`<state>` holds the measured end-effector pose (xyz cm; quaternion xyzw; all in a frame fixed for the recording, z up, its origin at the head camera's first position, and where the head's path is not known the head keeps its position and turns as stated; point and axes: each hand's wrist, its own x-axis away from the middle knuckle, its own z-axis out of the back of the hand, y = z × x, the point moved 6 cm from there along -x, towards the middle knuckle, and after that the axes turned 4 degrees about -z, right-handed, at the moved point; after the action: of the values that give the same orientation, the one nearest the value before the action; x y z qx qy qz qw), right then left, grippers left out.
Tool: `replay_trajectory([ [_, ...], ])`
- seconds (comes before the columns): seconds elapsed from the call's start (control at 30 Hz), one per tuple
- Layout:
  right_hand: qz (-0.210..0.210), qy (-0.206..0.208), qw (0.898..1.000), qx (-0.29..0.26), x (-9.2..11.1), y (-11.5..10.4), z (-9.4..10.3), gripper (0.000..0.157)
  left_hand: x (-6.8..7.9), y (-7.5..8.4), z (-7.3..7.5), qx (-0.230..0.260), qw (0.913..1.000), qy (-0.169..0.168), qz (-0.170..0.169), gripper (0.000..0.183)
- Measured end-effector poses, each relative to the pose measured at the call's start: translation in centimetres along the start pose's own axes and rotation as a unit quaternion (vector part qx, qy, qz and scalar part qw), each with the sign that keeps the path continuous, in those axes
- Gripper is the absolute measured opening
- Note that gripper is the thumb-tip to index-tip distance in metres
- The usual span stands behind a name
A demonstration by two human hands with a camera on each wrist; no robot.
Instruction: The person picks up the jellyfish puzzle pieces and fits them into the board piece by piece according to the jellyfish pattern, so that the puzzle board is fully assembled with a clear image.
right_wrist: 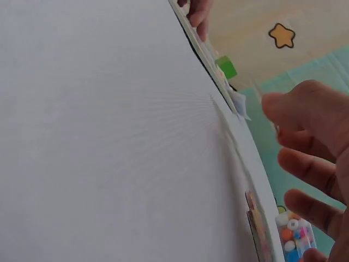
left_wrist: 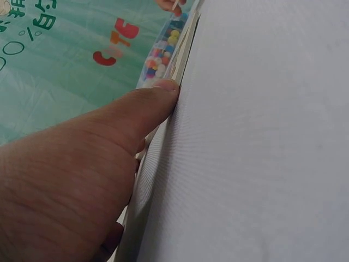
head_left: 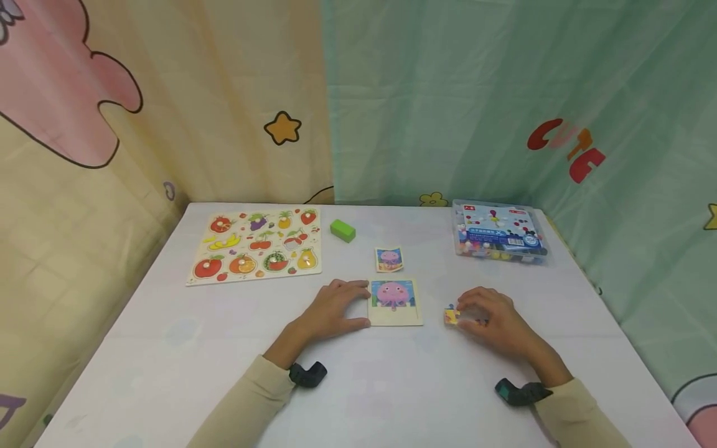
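Observation:
My left hand (head_left: 335, 311) rests at the left edge of a small square puzzle board (head_left: 394, 318), thumb by the lower corner and fingers by the upper side. A pink octopus picture (head_left: 393, 294) fills the board's upper part; its lower part is bare wood. To the right of the board, my right hand (head_left: 495, 317) pinches a yellow jigsaw piece (head_left: 451, 316) between thumb and fingertips, raised over the table in the right wrist view. More jigsaw pieces (right_wrist: 258, 226) lie on the table below that hand, partly hidden by it in the head view.
A small octopus picture card (head_left: 389, 260) lies behind the board, with a green block (head_left: 343, 230) farther back. A fruit puzzle board (head_left: 256, 246) is at the back left. At the back right stands a clear box (head_left: 498, 233) of coloured beads. Curtains surround the white table (head_left: 386, 386).

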<state>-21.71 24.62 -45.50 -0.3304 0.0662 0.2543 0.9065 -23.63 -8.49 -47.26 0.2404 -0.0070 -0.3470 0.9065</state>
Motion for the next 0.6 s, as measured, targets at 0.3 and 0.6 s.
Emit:
replay_trajectory([
  [0.3,0.079,-0.044,0.994,-0.062,-4.6,-4.5,-2.6,0.027,-0.1,0.1,0.0,-0.005,0.9999,-0.013,0.008,0.057],
  [0.6,0.058,-0.081,0.995,-0.008,-8.0,-7.3,-6.9,0.019,-0.2,0.3,0.2,-0.011,0.9998,-0.015,0.01,0.057],
])
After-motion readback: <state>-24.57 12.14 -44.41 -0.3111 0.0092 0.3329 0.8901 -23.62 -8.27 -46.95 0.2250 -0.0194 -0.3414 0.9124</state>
